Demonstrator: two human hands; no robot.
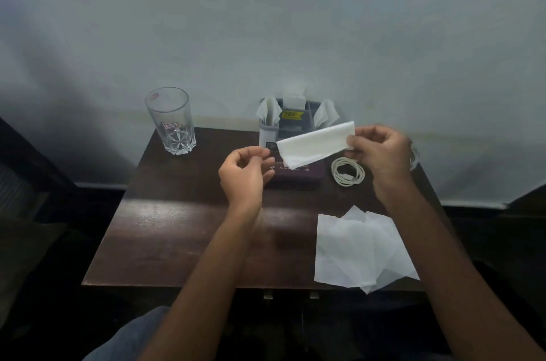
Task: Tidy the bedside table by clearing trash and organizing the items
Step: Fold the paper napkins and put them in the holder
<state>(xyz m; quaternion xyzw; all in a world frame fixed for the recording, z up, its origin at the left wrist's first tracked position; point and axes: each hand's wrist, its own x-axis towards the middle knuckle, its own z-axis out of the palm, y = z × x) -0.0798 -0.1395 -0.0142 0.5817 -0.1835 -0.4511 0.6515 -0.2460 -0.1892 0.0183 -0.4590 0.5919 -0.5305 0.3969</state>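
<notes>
White tissue [313,143] held for folding
Right hand [381,150] pinches one end; left hand [245,171], loosely curled and empty, sits just beside the free end, probably ready to fold.

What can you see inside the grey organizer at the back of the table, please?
The organizer holds folded white tissues in its left, back and right compartments. The tissue held by the right hand covers its front, so the rest is hidden.
</notes>
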